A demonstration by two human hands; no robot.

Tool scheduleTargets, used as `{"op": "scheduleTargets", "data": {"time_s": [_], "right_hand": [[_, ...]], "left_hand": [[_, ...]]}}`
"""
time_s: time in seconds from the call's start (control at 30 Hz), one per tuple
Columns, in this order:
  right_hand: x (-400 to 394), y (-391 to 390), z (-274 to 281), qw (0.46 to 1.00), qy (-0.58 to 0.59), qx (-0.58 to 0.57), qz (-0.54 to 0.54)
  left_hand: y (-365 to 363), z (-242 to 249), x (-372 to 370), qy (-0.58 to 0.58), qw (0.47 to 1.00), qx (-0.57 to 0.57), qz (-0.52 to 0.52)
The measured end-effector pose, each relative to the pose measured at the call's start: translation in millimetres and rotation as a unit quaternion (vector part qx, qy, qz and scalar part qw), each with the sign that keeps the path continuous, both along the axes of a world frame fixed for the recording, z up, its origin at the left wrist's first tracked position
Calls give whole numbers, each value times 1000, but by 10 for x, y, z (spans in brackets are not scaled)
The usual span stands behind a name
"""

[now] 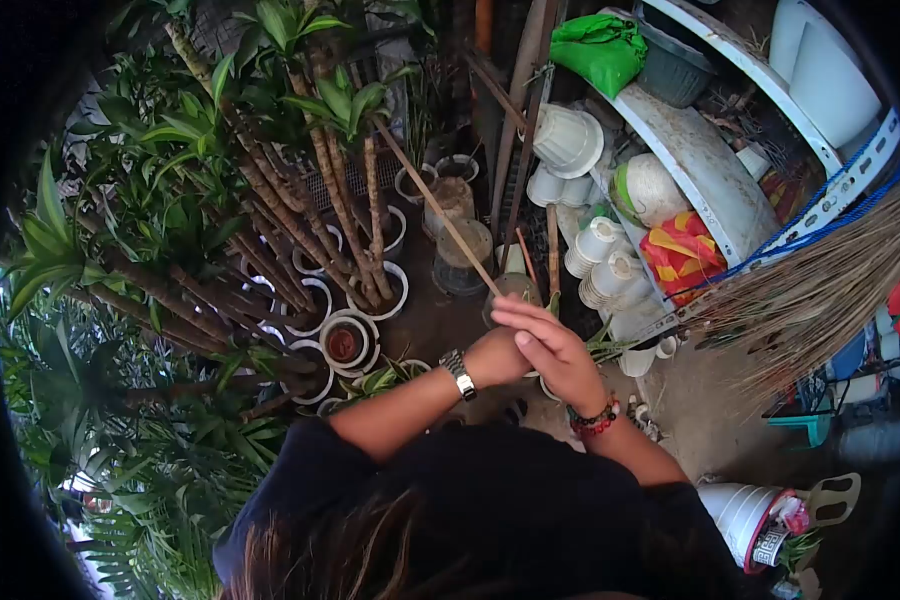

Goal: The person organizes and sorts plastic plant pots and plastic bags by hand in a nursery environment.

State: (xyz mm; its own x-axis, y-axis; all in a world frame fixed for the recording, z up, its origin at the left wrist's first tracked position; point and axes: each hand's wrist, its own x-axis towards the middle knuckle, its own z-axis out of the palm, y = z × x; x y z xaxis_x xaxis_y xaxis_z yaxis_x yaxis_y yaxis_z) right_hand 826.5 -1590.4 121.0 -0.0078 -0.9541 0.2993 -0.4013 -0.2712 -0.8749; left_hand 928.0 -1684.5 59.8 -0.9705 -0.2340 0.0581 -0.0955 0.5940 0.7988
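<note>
My right hand (562,352), with beaded bracelets at the wrist, lies across my left hand (500,358). Its fingers are stretched out and point up and to the left. The left hand wears a metal-band watch (458,376), and its fingers are hidden behind the right hand. A thin wooden stick (435,207) slants down from the plants to the right hand's fingertips; whether either hand touches it cannot be made out. Beyond the hands stands a dark pot (462,270), and narrow green leaves (605,345) show beside the right hand.
Tall potted plants (315,200) crowd the left, with a white pot (368,340) near my left arm. Stacked white pots (610,278) stand at right, below a green bag (600,52). A stick broom (820,295) juts in from the right, above a white container (740,515).
</note>
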Motion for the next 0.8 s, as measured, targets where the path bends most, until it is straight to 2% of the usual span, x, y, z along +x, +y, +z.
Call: {"op": "scheduleTargets", "data": {"time_s": [0.03,0.1,0.13,0.17,0.23,0.27,0.3,0.37,0.4,0.43,0.47,0.5,0.6,0.63,0.67,0.7,0.73,0.77,0.8], "right_hand": [[-82,-14,-9,1000,-9,13,7],[-275,-118,31,955,-137,217,146],[-352,-132,35,952,-178,205,138],[-422,-149,61,952,-178,202,144],[-565,-198,125,992,-84,82,52],[-647,-248,33,997,-54,58,5],[-791,-259,-106,997,-53,56,10],[-1145,-261,-386,941,-202,255,96],[-1223,-270,-473,940,-201,256,98],[-1275,-266,-557,944,-214,245,49],[-1327,-265,-619,946,-226,233,-4],[-1392,-276,-659,945,-227,235,-12],[-1498,-421,-628,943,-230,228,-76],[-1520,-447,-658,943,-229,223,-95],[-1570,-497,-692,935,-207,270,-100],[-1628,-600,-706,925,-184,317,-103],[-1631,-718,-668,924,-179,318,-116],[-1601,-836,-587,924,-173,319,-119],[-1583,-964,-529,924,-169,321,-120]], "left_hand": [[11,12,-16,-9,1000,13,7],[-21,427,-89,-104,973,45,-199],[-80,619,-59,-19,985,30,-170],[-182,671,-69,-22,986,26,-165],[-393,764,-124,9,996,81,-34],[-505,659,-169,-4,988,139,64],[-625,313,-252,115,955,213,170],[-1020,123,-309,88,930,51,353],[-1241,47,-316,32,921,79,380],[-1470,-56,-318,-27,908,109,403],[-1717,-303,-356,29,903,107,415],[-1966,-530,-414,86,896,106,422],[-2767,-818,-617,61,855,171,486],[-3336,-1488,-680,70,832,193,516],[-3766,-1882,-754,68,808,247,531],[-3969,-1884,-841,14,757,267,596],[-4378,-2408,-878,-19,743,213,635],[-4553,-2472,-891,-58,738,250,624],[-4445,-1947,-1047,-132,665,290,676]]}}
